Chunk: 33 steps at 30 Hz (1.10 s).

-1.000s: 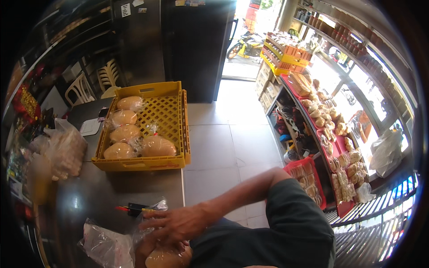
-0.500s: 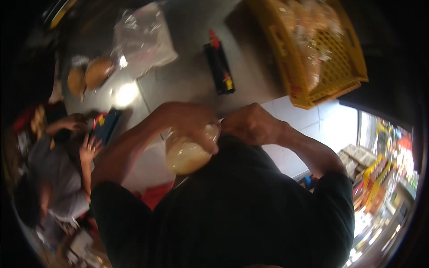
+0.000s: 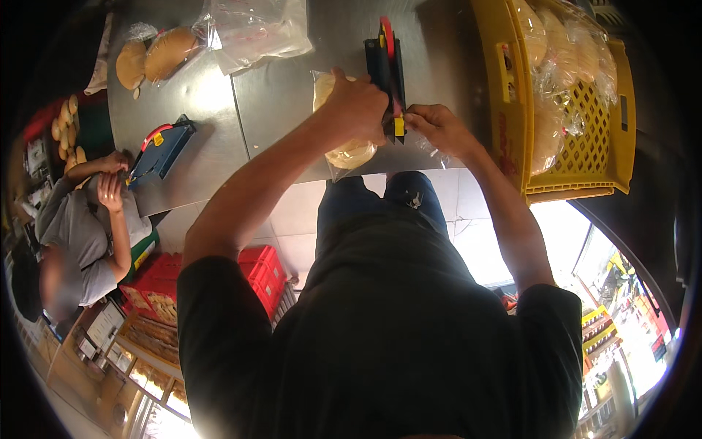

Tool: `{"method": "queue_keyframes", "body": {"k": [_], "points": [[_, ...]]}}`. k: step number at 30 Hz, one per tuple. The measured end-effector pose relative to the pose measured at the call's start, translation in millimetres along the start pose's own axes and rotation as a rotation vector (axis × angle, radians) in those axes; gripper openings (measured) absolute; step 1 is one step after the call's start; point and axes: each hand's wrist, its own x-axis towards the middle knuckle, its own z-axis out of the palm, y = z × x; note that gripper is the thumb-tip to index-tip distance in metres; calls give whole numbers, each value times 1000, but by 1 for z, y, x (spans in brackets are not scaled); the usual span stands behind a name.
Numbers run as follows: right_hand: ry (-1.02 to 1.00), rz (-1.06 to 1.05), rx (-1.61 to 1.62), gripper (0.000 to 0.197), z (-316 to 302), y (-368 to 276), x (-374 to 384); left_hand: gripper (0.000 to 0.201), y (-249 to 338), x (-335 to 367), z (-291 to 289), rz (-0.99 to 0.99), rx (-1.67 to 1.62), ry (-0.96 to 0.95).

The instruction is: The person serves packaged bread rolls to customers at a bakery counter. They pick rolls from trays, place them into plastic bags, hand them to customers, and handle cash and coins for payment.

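Note:
My left hand [image 3: 357,110] is closed around the gathered top of a clear plastic bag of round pale bread [image 3: 351,154]. The bag rests at the table's near edge, partly hidden under that hand. Just right of it stands a black bag-neck tape sealer [image 3: 386,69] with a red arm and a yellow piece at its near end. On the sealer's other side my right hand [image 3: 444,129] pinches the bag's end, and a bit of clear film [image 3: 436,152] hangs below the fingers.
A yellow crate [image 3: 515,139] with several bread bags stands at the right. Clear plastic bags [image 3: 259,29] and two bagged breads [image 3: 170,55] lie at the far left of the metal table [image 3: 278,124]. A co-worker [image 3: 80,212] stands left by a blue sealer [image 3: 162,152]; red crates [image 3: 259,274] are below.
Both hands have moved forward from close to my body to the sealer on the table, bringing the bread bag along. The bag's neck now lies at the sealer's near end.

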Motion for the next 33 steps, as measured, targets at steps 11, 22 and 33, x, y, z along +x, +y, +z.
{"method": "queue_keyframes", "body": {"k": [11, 22, 33], "points": [[370, 205, -60, 50, 24, 1, -1, 49, -18, 36, 88, 43, -129, 425], [442, 279, -675, 37, 21, -85, 1, 28, -95, -22, 126, 74, -418, 455], [969, -67, -532, 67, 57, -83, -28, 21, -143, -95, 106, 456, -793, 551]]}}
